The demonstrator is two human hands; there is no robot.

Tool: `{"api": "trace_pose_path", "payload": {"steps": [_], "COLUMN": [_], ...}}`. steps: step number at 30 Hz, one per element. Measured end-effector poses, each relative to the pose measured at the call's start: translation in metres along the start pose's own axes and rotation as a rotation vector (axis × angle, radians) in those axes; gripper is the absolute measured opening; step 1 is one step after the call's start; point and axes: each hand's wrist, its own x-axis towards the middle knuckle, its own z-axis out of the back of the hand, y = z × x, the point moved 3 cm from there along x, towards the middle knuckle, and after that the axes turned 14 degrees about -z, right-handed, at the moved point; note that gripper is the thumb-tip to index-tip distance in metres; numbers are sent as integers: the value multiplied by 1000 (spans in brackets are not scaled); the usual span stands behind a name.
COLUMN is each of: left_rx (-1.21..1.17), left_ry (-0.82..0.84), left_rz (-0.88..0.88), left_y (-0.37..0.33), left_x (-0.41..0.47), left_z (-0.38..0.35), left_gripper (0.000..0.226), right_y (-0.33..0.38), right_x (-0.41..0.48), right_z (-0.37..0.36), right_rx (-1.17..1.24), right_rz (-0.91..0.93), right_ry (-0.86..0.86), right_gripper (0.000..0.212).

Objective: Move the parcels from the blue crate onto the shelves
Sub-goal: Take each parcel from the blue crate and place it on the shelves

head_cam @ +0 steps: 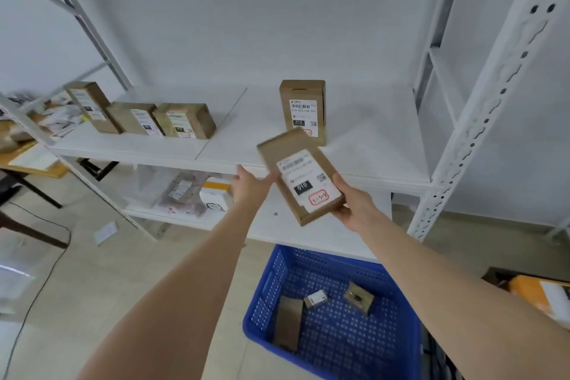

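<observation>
Above the blue crate (271, 287), the right hand (354, 205) grips a labelled parcel (300, 176) by its corner; the left hand (251, 185), fingers straight, touches its left edge. Three parcels (288, 322) lie inside the crate; four boxes (302, 108) stand on the shelf (154, 145) above.

I am in a parcel storeroom, a plain back room for sorting deliveries. White slotted-steel racking (481, 120) stands against a bare white wall (246, 25). On its shelf (148, 145) stand brown cardboard parcels (182, 120), each with a printed barcode label. The box (300, 176) that my right hand (354, 203) grips bears the same kind of label, with a handwritten code ringed in red. Bagged packets (185, 194) lie on the lower shelf (277, 225). A blue perforated crate (271, 287) holding small parcels (359, 298) sits on the tiled floor (92, 271).
</observation>
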Motion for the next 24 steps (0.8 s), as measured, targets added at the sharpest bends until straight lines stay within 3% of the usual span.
{"api": "trace_pose_path", "payload": {"steps": [2,4,7,15,24], "left_rx": [-358,-500,-501,-468,-489], "left_ry": [166,274,282,294,272], "left_rz": [127,83,-35,-126,-178], "left_y": [1,-7,-17,-21,-15], "left_x": [-11,-20,-21,-17,-2], "left_z": [-9,-14,-11,-4,3], "left_gripper": [87,66,42,46,45], "right_y": [-3,-4,-4,0,8], "right_x": [-2,-3,0,2,3], "right_z": [-5,-12,-15,-16,-30], "right_rx": [80,95,-28,-115,-199], "right_rz": [-38,-45,-44,-33,11], "right_ry": [77,132,140,159,163], "right_gripper": [20,19,26,23,35]}}
